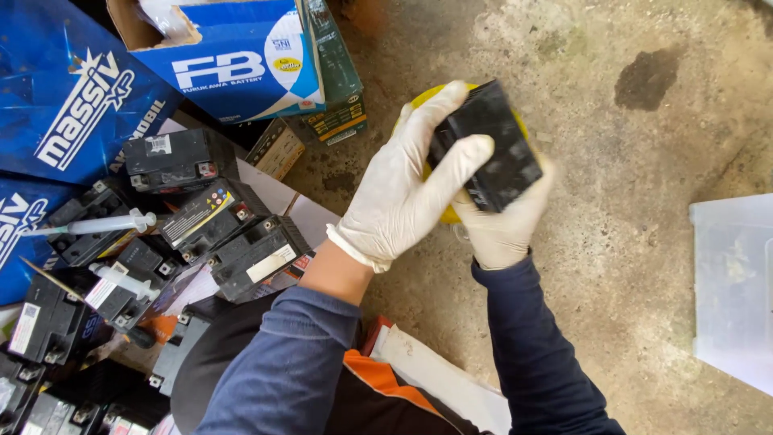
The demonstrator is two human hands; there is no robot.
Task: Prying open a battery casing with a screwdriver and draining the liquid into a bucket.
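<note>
Gripping a small black battery [489,149] with both gloved hands, over the concrete floor [628,266], centre of view and a little to the far side. My left hand [403,193] lies over its left end; fingers [459,161] wrapped across the top face, clamped on the casing. My right hand [503,225] cups it from below and the near side; those fingers are mostly hidden under the battery, closed against it as far as I can see. Battery tilted, one long face turned up toward me. Something yellow [427,101] shows behind it, touching or just under it; cannot tell what it is.

Both hands in white gloves, dark blue sleeves pulled back at the wrists.

Left of me: a heap of similar black batteries [233,242], lying at all angles on flattened card. Two syringes [113,224] rest on that heap. Far left, blue cardboard boxes [233,56], one open at the top. Right edge: a translucent plastic tub [733,290] on the floor, well apart from my hands. A dark stain [646,78] on the concrete at far right.
</note>
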